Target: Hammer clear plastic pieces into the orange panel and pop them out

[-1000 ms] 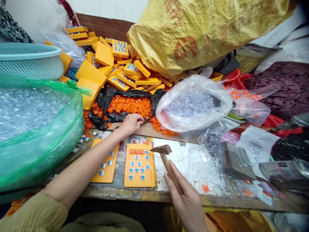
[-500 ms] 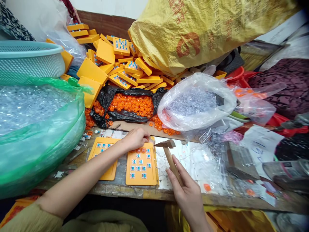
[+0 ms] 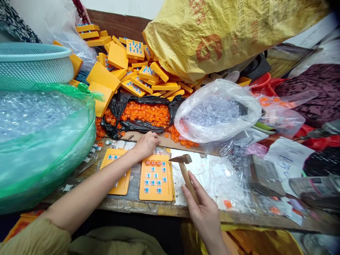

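Observation:
My right hand (image 3: pixel 203 212) grips a small hammer (image 3: pixel 189 179) by its wooden handle, the metal head up beside a yellow panel (image 3: pixel 148 196). Blue-and-white switches (image 3: pixel 153 182) are set in that panel, and a few round orange caps (image 3: pixel 153 163) line its top edge. Just beyond it my left hand (image 3: pixel 147 144) is closed, fingers curled together; what they hold, if anything, is hidden. My left forearm crosses over a second yellow panel (image 3: pixel 120 189) with similar switches. Past the left hand, a black bag (image 3: pixel 138 125) holds loose orange caps (image 3: pixel 146 114).
A white plastic bag (image 3: pixel 183 132) of clear parts stands at the back right, a big green bag (image 3: pixel 53 170) at left, under a blue basket (image 3: pixel 53 51). Yellow cases (image 3: pixel 118 56) pile up behind. A grey block (image 3: pixel 265 177) lies on the right.
My left hand has moved from over the panel's top edge toward the black bag, uncovering the orange caps. The hammer and right hand stay nearly in place.

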Demonstrator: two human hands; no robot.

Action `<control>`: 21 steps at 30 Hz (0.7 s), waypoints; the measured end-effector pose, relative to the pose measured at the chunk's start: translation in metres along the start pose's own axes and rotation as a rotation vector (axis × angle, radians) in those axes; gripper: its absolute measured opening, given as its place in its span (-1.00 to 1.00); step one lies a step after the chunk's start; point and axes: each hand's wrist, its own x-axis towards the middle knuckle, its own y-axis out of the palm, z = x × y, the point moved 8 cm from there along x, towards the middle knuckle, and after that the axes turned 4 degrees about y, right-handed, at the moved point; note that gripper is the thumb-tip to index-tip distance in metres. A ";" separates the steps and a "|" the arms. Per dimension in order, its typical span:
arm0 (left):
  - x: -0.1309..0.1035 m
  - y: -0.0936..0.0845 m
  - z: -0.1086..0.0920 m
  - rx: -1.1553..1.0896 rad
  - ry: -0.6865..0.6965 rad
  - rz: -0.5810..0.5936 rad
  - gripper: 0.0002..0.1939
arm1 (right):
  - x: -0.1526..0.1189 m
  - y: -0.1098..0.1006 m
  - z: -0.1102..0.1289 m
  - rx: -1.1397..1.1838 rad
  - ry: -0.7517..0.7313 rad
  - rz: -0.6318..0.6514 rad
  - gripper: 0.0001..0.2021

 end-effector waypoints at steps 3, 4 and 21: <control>-0.012 -0.006 -0.008 -0.024 -0.020 -0.019 -0.78 | -0.003 -0.002 0.001 -0.012 -0.009 0.008 -0.59; -0.018 -0.008 -0.014 -0.054 -0.024 -0.026 -0.73 | -0.004 -0.003 0.001 -0.018 -0.018 0.007 -0.59; -0.062 0.001 -0.046 -0.324 -0.113 -0.108 -0.39 | -0.004 0.001 0.038 -0.233 -0.297 0.123 -0.56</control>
